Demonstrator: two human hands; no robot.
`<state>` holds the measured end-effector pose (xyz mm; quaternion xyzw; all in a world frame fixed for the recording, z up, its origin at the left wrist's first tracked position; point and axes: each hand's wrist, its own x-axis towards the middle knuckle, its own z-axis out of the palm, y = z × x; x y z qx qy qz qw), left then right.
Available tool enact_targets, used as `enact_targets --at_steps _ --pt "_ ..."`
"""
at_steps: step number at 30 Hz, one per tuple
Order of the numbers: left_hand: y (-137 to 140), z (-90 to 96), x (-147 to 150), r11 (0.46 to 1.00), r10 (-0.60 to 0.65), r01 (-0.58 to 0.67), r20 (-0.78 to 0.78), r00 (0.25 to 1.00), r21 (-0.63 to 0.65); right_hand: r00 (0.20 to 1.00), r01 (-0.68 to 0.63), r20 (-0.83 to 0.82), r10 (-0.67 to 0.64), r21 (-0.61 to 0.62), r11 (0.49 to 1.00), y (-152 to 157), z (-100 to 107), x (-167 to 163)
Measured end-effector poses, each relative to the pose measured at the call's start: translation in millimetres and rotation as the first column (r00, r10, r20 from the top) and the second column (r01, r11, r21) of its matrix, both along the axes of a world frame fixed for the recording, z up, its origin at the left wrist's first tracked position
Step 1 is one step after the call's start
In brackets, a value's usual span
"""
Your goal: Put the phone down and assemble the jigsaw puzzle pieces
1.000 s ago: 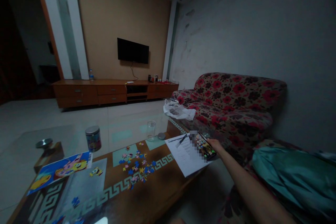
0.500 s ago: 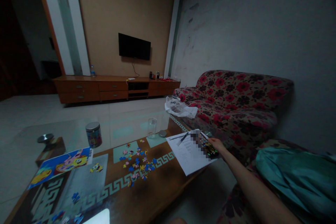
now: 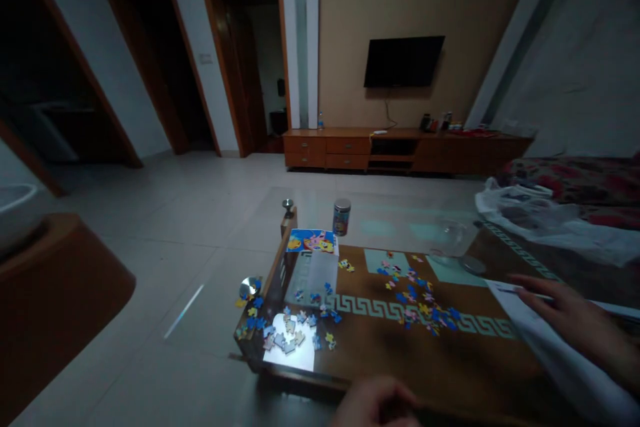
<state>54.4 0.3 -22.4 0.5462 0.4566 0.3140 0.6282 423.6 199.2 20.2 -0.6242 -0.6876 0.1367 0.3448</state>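
Note:
My right hand [image 3: 575, 320] lies flat with fingers apart on a white sheet of paper [image 3: 545, 353] at the right end of the glass-topped coffee table [image 3: 380, 373]. No phone shows in it. My left hand [image 3: 375, 405] is at the bottom edge by the table's near rim, blurred and mostly cut off. Loose coloured puzzle pieces [image 3: 420, 297] are scattered across the middle of the table. Another cluster of puzzle pieces [image 3: 287, 335] lies on a bright patch at the near left corner. A colourful puzzle picture card [image 3: 310, 241] lies at the far left.
A small tin can [image 3: 341, 216], a clear glass [image 3: 453, 240] and a white plastic bag [image 3: 530, 217] stand on the table's far side. A floral sofa [image 3: 590, 177] is at right and a rounded brown piece of furniture [image 3: 55, 293] at left. Beyond stand a TV cabinet [image 3: 400, 150] and dark doorways.
The view has swung left, toward the doorways. My right hand no longer shows the phone it held and now lies open on the paper. My left hand has come into view at the bottom.

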Motion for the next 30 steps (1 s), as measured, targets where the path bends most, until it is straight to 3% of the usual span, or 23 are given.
enact_targets --at_steps 3,7,10,13,15,17,21,25,30 --pt "17 37.0 -25 0.96 0.168 -0.149 -0.061 0.984 0.237 0.982 -0.172 -0.089 0.167 -0.052 0.984 -15 16 -128" --pt "45 70.4 -94 0.781 0.458 -0.28 -0.207 0.864 0.559 0.902 -0.422 -0.141 0.409 -0.085 0.902 -39 15 -265" --pt "61 75.3 -163 0.637 0.688 -0.385 -0.267 0.675 0.668 0.864 -0.5 -0.096 0.493 -0.064 0.864 -45 -1 -316" --pt "61 65.6 -224 0.565 0.811 -0.497 -0.336 0.478 0.659 0.853 -0.522 -0.04 0.521 -0.076 0.849 -41 -16 -341" --pt "53 52.3 -250 0.536 0.842 -0.551 -0.365 0.396 0.639 0.835 -0.546 0.006 0.55 -0.112 0.83 -37 -22 -356" --pt "43 37.2 -265 0.569 0.822 -0.571 -0.433 0.37 0.592 0.805 -0.579 0.055 0.59 -0.139 0.803 -35 -25 -374" --pt "31 17.7 -272 0.705 0.698 -0.51 -0.608 0.378 0.493 0.727 -0.664 0.083 0.682 -0.172 0.728 -42 -27 -425" --pt "33 14.1 -266 0.785 0.603 -0.455 -0.689 0.403 0.421 0.643 -0.744 0.059 0.764 -0.191 0.641 -49 -34 -474" --pt "38 15.0 -250 0.838 0.516 -0.402 -0.778 0.36 0.37 0.599 -0.77 0.099 0.795 -0.199 0.606 -46 -44 -505"
